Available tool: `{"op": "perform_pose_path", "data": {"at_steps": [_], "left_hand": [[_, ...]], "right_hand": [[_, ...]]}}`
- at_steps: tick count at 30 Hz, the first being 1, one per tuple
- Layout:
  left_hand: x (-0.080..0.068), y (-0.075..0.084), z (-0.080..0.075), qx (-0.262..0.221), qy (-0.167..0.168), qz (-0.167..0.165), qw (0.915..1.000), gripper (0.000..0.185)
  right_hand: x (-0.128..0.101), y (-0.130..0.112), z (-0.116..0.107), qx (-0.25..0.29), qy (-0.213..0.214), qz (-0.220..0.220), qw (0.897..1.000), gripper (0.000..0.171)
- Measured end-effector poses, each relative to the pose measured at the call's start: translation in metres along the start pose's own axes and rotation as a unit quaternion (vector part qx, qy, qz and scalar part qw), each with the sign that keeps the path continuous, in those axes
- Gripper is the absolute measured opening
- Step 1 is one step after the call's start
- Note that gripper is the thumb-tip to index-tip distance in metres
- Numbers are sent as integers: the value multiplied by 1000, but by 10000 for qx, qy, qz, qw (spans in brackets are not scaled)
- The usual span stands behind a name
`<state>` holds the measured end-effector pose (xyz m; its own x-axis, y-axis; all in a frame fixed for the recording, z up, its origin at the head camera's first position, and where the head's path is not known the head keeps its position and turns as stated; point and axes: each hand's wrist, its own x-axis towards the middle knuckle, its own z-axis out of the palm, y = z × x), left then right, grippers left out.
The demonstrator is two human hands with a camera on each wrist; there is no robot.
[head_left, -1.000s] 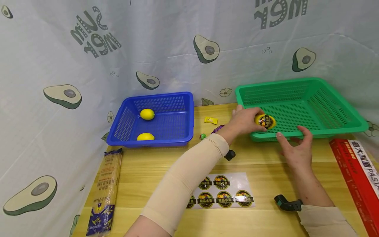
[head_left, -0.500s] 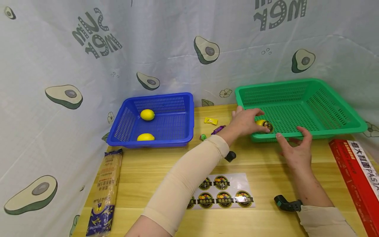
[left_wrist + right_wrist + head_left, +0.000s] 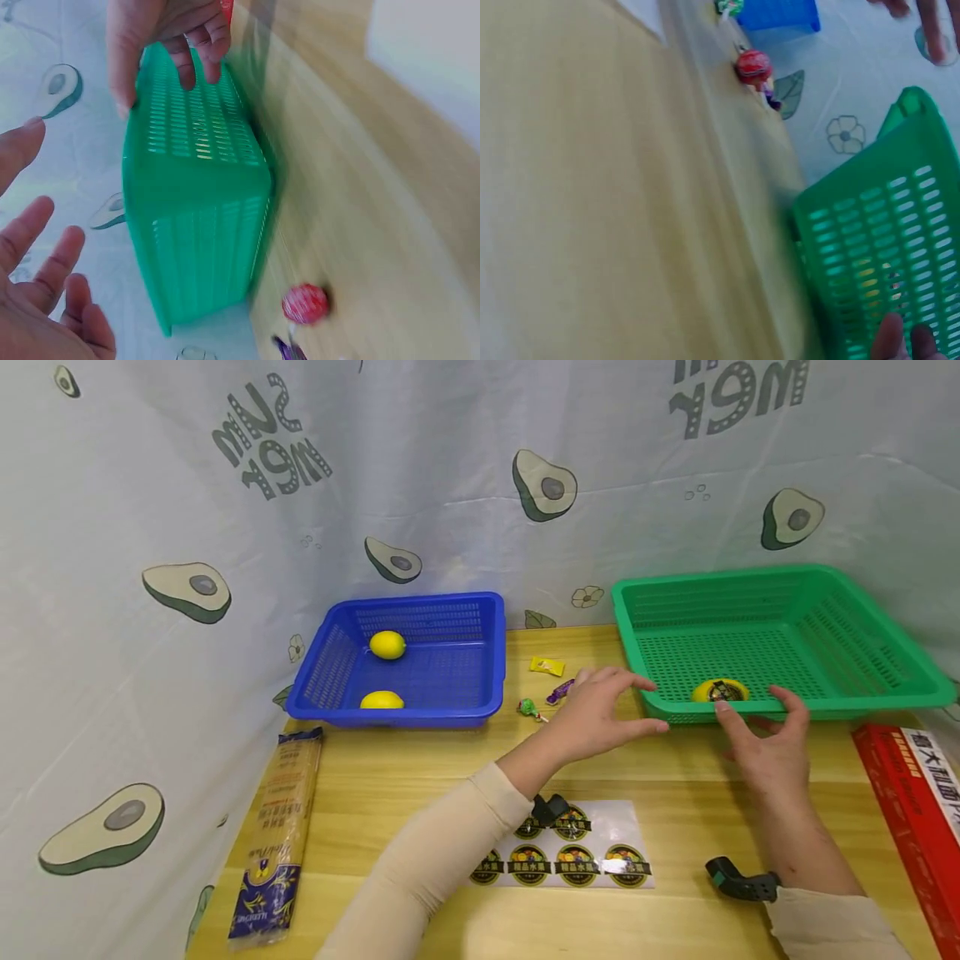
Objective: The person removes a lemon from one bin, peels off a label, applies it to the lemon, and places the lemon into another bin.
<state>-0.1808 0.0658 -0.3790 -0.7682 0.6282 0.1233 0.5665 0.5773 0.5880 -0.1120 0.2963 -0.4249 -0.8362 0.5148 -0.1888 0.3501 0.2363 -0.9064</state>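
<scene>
A yellow lemon (image 3: 718,691) with a round dark sticker lies inside the green basket (image 3: 862,693), close to its front wall. My left hand (image 3: 600,718) hovers just outside the basket's front-left corner with straight, spread fingers, holding nothing. My right hand (image 3: 761,743) is at the basket's front rim right before the lemon, fingers loosely spread and empty. In the left wrist view the green basket (image 3: 195,187) fills the middle, with my left fingers (image 3: 45,285) beside it. A sheet of round stickers (image 3: 570,860) lies on the wooden table (image 3: 390,785) under my left forearm.
A blue basket (image 3: 465,693) at the back left holds two plain lemons (image 3: 387,644). Small wrapped candies (image 3: 547,666) lie between the baskets. A spaghetti pack (image 3: 273,835) lies at the left, a red pasta box (image 3: 915,810) at the right edge. An avocado-print cloth hangs behind.
My left hand set the stickered lemon down in the green basket, let go and drew back left over the rim. The right hand stayed at the front rim.
</scene>
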Motion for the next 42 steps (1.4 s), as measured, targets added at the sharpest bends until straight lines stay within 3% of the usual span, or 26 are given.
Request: {"op": "perform_pose_path", "data": {"at_steps": [6,10,15,19,25,28,30,35,42], "left_hand": [[-57,-21,-15,-325,90,87,9994,46],[-90,-36,-32,-320,354,248,9986,39],[-123,-67,-70,-20,1278,476,9907,31],[-136,-100,-114,298,1579,-98,9870,33],[-145,-145,-181,675,829,-1494,9830,49],[-144,-166,-205,694,319,-1826,9802,55],[-142,-178,-216,710,-41,-1875,9797,58],[-135,-197,-229,655,-793,-2025,9739,62],[-128,-213,-228,495,-1406,-2551,9554,65]], "right_hand": [[-12,-1,2,-511,53,-465,9976,87],[-38,-8,25,-767,114,-1006,9919,88],[-80,-16,71,-1177,-654,-2061,9692,82],[-100,-26,104,-1204,-1504,-2437,9505,78],[-102,-55,143,-1072,-2231,-2646,9320,73],[-95,-69,163,-1026,-2384,-2733,9263,70],[-89,-77,176,-1040,-2470,-2733,9238,70],[-73,-91,204,-1175,-2687,-2653,9185,69],[-57,-87,224,-1077,-3273,-2134,9142,76]]}}
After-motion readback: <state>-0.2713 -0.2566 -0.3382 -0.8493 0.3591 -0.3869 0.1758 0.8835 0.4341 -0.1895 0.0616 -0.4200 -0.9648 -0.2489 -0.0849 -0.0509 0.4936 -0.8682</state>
